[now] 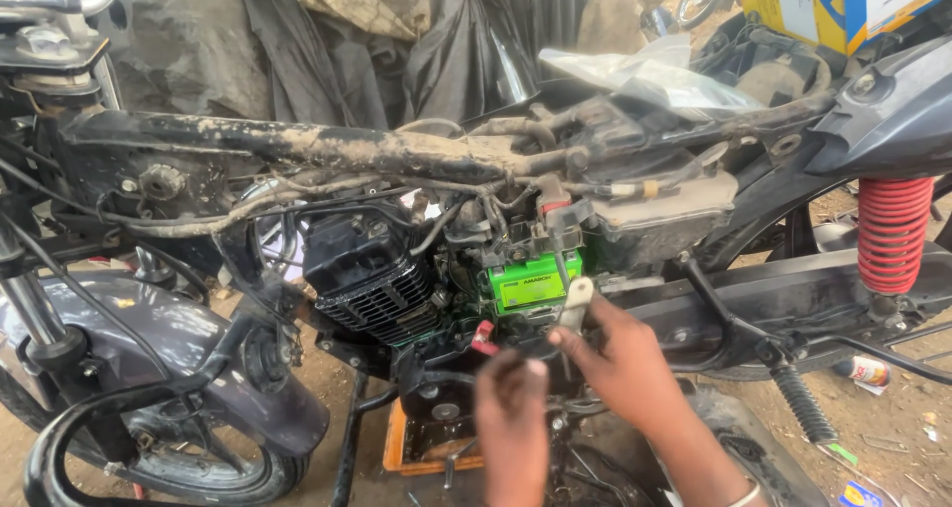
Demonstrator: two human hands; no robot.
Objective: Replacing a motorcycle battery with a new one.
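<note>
Below the green battery (534, 287), which sits in the middle of the stripped motorcycle frame (297, 145), we see both our hands at work. Our right hand (625, 358) has its fingers (567, 337) closed on a pale flat strap piece (576, 302) that stands nearly upright, its top end touching the front of the battery at the lower right corner. Our left hand (511, 408) hangs just below and left of the battery, its back turned to the camera; we cannot tell whether its fingers are curled on anything. A small red terminal cap (483, 337) lies just left of the battery's lower edge, near the left hand. Left of the battery is the black finned engine (377, 289). Well to the right of the battery a red coil spring (892, 231) stands upright by the rear mudguard. Under the battery, on the dirt floor (892, 418), sits an orange tray (416, 448). Far above and right of the battery rests a yellow and blue box (833, 1).
</note>
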